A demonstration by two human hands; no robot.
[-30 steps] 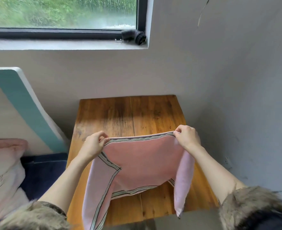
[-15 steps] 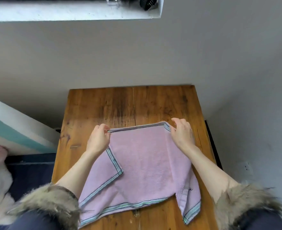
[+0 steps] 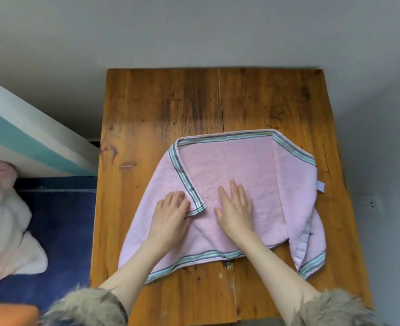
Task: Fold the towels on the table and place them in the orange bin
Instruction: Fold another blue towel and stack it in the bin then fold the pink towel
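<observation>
Palms (image 3: pixel 237 212) flat on towel (image 3: pixel 276 175)

Counted: one pink towel (image 3: pixel 236 175) under both hands; one wooden worktop (image 3: pixel 161 109); two hands, left (image 3: pixel 170 216) and right (image 3: pixel 236 208); one orange corner (image 3: pixel 10 315), leftward.

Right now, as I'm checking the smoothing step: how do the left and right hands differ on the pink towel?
The left hand has curled fingers at the striped corner of a folded-over flap; the right hand lies flat, fingers straight. The left sits near the pink towel's left side, the right nearer its middle. Both rest on the towel, palms down.
</observation>
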